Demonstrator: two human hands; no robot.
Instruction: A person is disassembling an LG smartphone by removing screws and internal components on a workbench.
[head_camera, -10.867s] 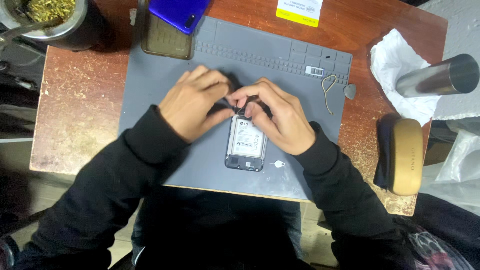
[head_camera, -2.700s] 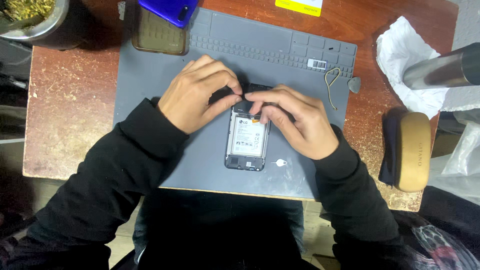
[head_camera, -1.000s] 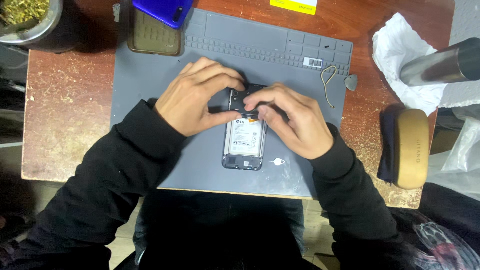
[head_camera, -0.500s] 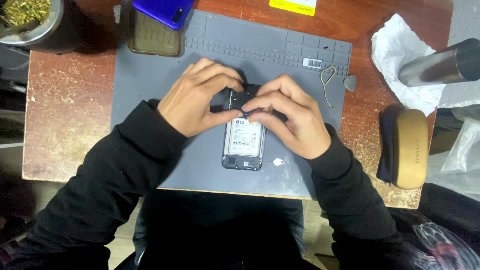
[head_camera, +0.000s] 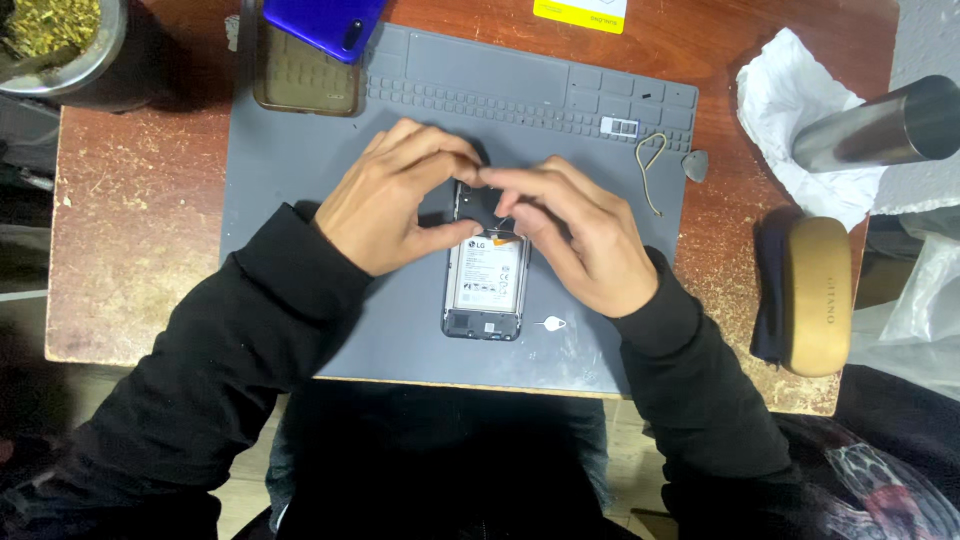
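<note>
An opened phone (head_camera: 486, 285) lies face down on the grey work mat (head_camera: 320, 330), its back cover off and a white battery showing. My left hand (head_camera: 395, 205) grips the phone's upper left edge, thumb pressed against its side. My right hand (head_camera: 575, 235) rests over the upper right part, with the fingertips of both hands meeting at the phone's top end. What the fingertips pinch there is hidden. A small SIM ejector pin (head_camera: 551, 323) lies on the mat just right of the phone's lower end.
A blue phone (head_camera: 322, 22) lies on a clear brown case (head_camera: 300, 85) at the mat's top left. A metal loop (head_camera: 652, 165), grey pick (head_camera: 696, 165), white cloth (head_camera: 795, 110), steel tumbler (head_camera: 880, 125), wooden case (head_camera: 818, 295), yellow card (head_camera: 580, 10) and herb-filled cup (head_camera: 65, 40) stand around.
My hands stay on the phone's top end. The fingertips have drawn closer together over the top edge; the phone has hardly shifted.
</note>
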